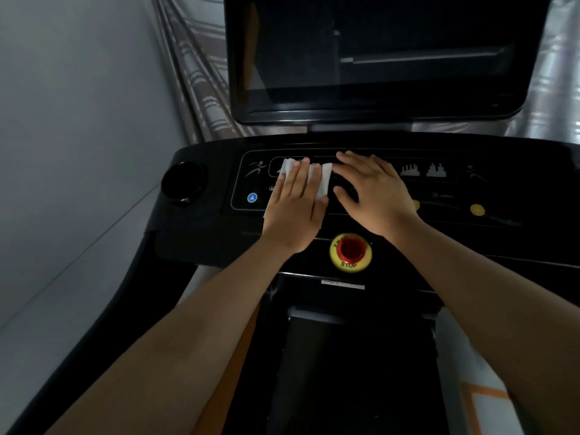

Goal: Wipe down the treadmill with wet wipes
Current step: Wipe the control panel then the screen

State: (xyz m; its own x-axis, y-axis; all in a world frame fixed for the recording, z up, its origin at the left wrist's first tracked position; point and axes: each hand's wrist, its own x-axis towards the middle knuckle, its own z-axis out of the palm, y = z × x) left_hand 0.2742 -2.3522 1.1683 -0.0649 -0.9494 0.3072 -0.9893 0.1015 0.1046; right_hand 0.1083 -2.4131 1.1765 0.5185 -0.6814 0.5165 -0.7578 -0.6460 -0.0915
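While the far left of the view is showing only a grey wall (62, 120), the treadmill (194, 240) is filling the rest, its black console reading dark and low in contrast.

- Cup holder (183, 183), console left end: appearing as a round black well; contents cannot be made out.
- Blue button (252, 198): showing at the control panel's lower left.
- Left hand (293, 211): lying flat, fingers straight and together, pressing the wet wipe (323, 180) onto the control panel. The hand is covering most of the wipe, so only white folded strips are sticking out past the fingertips and along the thumb side. It is also hiding the panel markings beneath.
- Right hand (373, 193): resting palm down just beside the wipe, fingers straight and slightly spread, gripping nothing. Whether its fingertips are touching the wipe's right edge cannot be told.
- Stop button (350, 251), red on yellow: sitting uncovered below, between the two wrists.
- Screen (376, 58): standing dark above the console, its top being cut off by the frame.
- Bar-graph icons (422, 170) and a yellow knob (477, 210): showing faintly at right.
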